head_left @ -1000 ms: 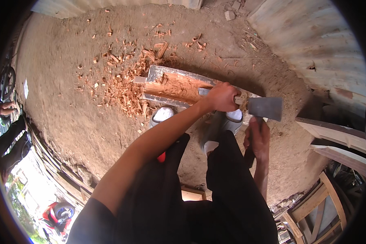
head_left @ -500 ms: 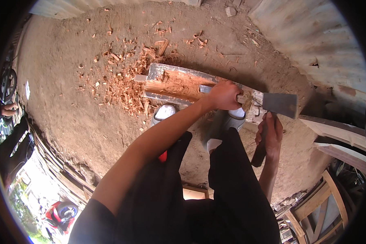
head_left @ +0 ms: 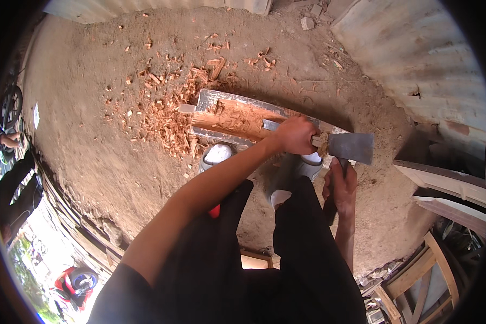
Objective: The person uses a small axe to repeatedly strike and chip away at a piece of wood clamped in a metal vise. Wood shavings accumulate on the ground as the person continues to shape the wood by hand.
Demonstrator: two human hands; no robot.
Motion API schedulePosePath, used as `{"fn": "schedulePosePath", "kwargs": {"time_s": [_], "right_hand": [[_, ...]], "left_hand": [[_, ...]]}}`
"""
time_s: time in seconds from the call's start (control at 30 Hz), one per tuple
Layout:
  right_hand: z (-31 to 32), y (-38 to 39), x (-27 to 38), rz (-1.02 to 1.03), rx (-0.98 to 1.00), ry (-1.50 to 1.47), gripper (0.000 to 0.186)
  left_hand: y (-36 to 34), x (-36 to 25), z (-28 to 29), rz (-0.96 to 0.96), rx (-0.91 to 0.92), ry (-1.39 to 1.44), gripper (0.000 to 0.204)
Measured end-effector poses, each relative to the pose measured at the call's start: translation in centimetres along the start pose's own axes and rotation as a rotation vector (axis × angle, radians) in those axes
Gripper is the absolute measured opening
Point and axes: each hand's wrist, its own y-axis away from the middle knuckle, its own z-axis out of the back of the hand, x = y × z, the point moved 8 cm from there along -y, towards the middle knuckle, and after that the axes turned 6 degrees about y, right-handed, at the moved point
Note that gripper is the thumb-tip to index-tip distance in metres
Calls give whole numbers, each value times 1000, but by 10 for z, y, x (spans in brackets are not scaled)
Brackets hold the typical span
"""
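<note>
A long wooden piece [head_left: 233, 120] lies on the dirt ground across my feet, with a reddish hollow cut along it and a worn, pale-flecked rim. My left hand [head_left: 297, 135] is wrapped round a chisel [head_left: 270, 125]. The chisel's flat metal blade points left into the hollow, and its frayed handle end sticks out on the right. In my right hand [head_left: 342, 189] is a hatchet [head_left: 352, 148], gripped by its dark handle. The narrow back of its head is at the chisel's handle end; whether they touch I cannot tell. The broad edge faces right.
Reddish wood chips [head_left: 170, 127] are strewn left of and beyond the wooden piece. My shoes [head_left: 216, 156] stand close against its near side. Metal sheeting [head_left: 410, 59] rises at the right, above stacked boards [head_left: 443, 181]. Another person's hand [head_left: 9, 140] shows at the far left.
My right hand has swung the hatchet leftward, bringing its head from apart to right beside the chisel's end. My left hand keeps hold of the chisel in nearly the same place.
</note>
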Motion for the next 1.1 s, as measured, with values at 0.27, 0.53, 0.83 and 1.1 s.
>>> {"fn": "schedulePosePath", "kwargs": {"time_s": [0.27,0.53,0.83,1.1], "right_hand": [[1,3,-3,20,-34,-98,33],[0,-2,0,33,-71,-73,35],[7,-12,-11,-21,-116,-234,38],[22,-12,-9,-4,-123,-408,35]], "left_hand": [[0,6,-3,38,3,-16,29],[-1,8,-1,14,-30,-23,32],[-2,10,-1,68,-30,-59,33],[3,13,4,61,-52,-48,31]]}}
